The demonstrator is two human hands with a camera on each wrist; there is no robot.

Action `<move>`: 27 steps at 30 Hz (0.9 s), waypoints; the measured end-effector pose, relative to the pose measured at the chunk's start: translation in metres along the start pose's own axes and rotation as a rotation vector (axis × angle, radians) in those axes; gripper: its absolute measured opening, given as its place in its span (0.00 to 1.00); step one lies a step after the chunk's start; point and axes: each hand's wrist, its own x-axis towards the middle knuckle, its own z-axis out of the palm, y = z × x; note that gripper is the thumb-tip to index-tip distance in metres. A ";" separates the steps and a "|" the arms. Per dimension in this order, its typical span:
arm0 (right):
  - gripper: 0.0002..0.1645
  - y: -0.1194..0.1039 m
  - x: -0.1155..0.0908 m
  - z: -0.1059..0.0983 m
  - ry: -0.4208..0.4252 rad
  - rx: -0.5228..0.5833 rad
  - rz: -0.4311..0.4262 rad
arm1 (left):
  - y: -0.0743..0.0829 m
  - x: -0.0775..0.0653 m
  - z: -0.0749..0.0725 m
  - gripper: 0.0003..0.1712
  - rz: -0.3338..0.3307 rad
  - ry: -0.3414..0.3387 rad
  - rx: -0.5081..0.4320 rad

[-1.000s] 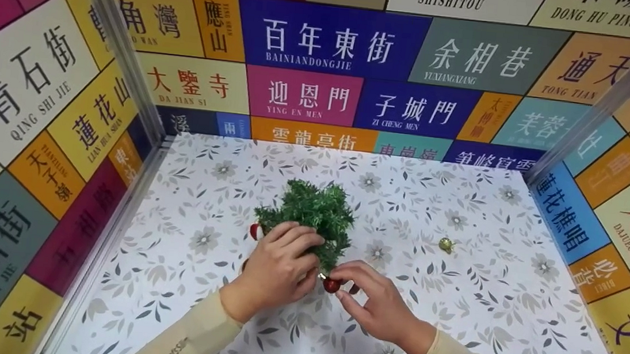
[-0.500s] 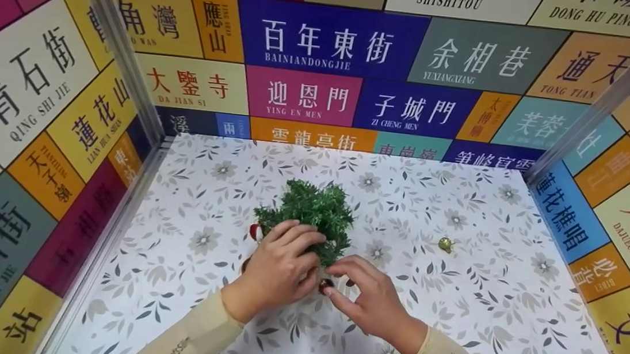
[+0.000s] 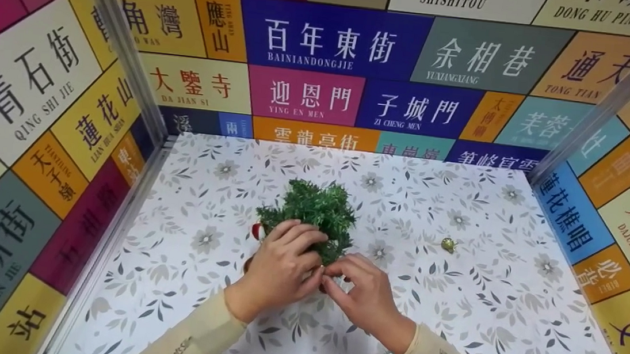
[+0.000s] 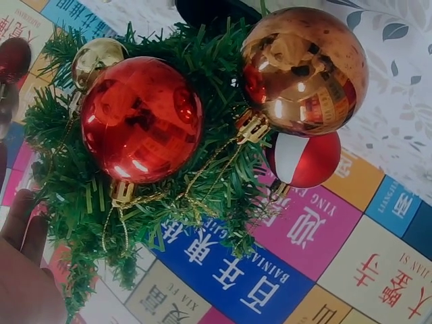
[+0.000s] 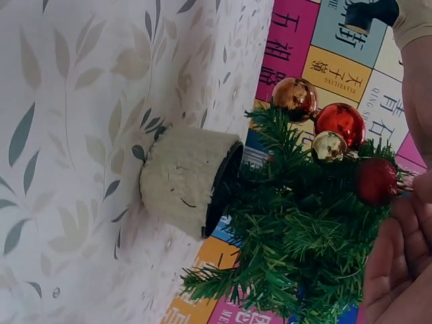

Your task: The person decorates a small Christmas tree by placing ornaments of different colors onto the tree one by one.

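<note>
Head view shows a small artificial Christmas tree (image 3: 317,209) standing on a counter (image 3: 198,189) with a grey leaf-and-flower pattern, near its middle. The person's left hand (image 3: 283,263) lies across the near side of the branches, fingers bent, while the right hand (image 3: 364,297) comes in from the other side. Thumbs and forefingers of both hands meet and pinch at the top of a dark red bauble (image 5: 376,181); the exact thread or twig between them is hidden. Left wrist view shows ornaments on the greenery: a large shiny red bauble (image 4: 142,118), a copper-coloured bauble (image 4: 304,71), a red-and-white bauble (image 4: 304,158) just beside the copper one, and a small pale gold bauble (image 4: 98,64) partly behind the red. Right wrist view shows the tree's whitish, rough-textured pot (image 5: 185,179) resting on the counter. Well apart, to the right, lies a small gold ornament (image 3: 447,245). Colourful street-name panels (image 3: 334,37) surround the counter.
</note>
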 end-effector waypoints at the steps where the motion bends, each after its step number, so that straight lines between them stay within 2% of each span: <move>1: 0.09 0.000 0.000 0.000 0.004 0.013 0.008 | 0.000 0.000 0.000 0.10 0.000 0.000 0.001; 7: 0.03 0.002 0.000 0.000 -0.020 0.016 0.070 | -0.002 -0.007 -0.001 0.10 0.017 0.002 0.058; 13: 0.04 0.006 -0.001 0.003 -0.055 -0.095 0.106 | 0.000 -0.014 0.001 0.09 0.037 0.015 0.196; 22: 0.03 0.013 0.002 0.005 0.040 -0.232 0.011 | -0.004 -0.012 0.005 0.09 0.105 0.027 0.357; 27: 0.02 0.016 0.005 0.006 0.082 -0.251 -0.027 | -0.004 -0.013 0.006 0.09 0.082 0.004 0.405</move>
